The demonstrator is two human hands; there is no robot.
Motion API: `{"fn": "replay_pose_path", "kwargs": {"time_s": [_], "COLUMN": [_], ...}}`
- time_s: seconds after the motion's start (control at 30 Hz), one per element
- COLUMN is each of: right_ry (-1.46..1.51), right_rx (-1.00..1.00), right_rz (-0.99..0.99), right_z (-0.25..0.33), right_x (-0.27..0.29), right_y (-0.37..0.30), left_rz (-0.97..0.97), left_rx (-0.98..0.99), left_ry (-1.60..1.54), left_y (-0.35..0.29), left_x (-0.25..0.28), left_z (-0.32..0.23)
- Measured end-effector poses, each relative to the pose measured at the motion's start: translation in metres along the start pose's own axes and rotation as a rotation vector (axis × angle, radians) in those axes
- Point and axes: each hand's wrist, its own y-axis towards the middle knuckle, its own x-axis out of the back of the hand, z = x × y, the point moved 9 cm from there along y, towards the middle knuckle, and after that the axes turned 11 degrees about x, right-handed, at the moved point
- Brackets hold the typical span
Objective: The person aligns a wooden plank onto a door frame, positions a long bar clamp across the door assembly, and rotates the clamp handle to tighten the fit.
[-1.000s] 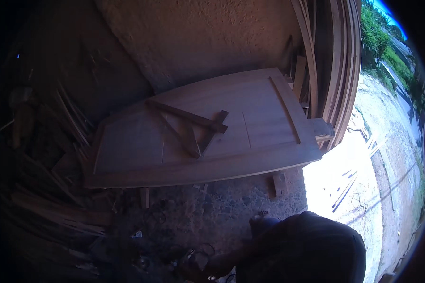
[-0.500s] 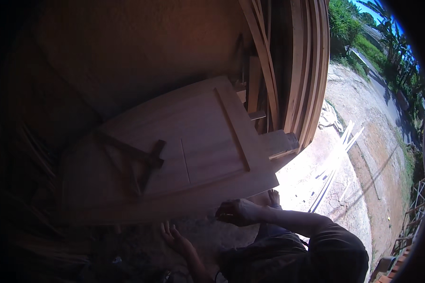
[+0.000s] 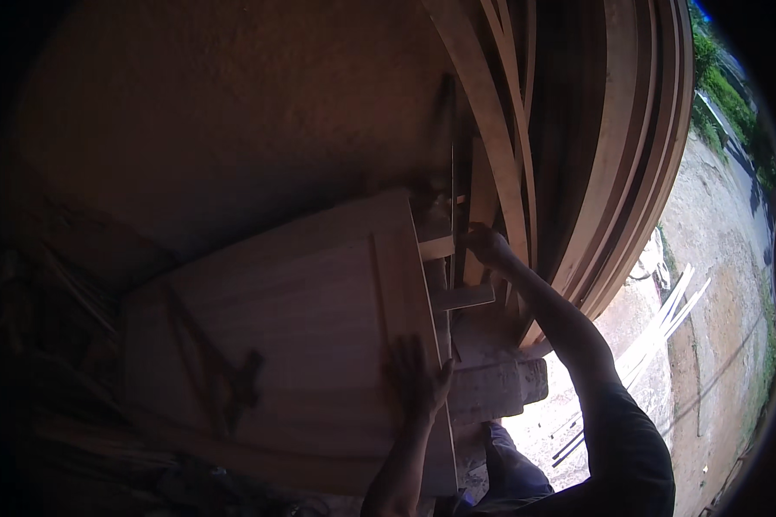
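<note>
Two hands work: the left hand (image 3: pixel 416 376) lies spread on the panel (image 3: pixel 302 345), the right hand (image 3: pixel 485 244), at one o'clock, grips a slat (image 3: pixel 481 198); pulling it free likely needs a steady brace.

Pale wooden door panel (image 3: pixel 293 345) lying flat, raised frame strips, narrow upright board (image 3: pixel 481 207) beyond its end

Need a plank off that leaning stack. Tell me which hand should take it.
Right. The right hand is already up at the leaning planks, probably touching one; the left hand lies flat on the wooden panel.
</note>
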Motion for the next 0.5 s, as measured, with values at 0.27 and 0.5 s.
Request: {"fn": "replay_pose_path", "kwargs": {"time_s": [0.27,0.5], "right_ry": [0.185,-0.073], "right_rx": [-0.423,-0.468], "right_rz": [-0.277,-0.271], "right_z": [-0.217,-0.216], "right_x": [-0.06,-0.103], "right_y": [0.116,0.142], "left_rz": [0.142,0.116], "left_rx": [0.054,0.097], "left_ry": [0.092,0.163], "left_y": [0.014,0.013], "left_x": [-0.005,0.0], "left_z": [-0.019,-0.007]}}
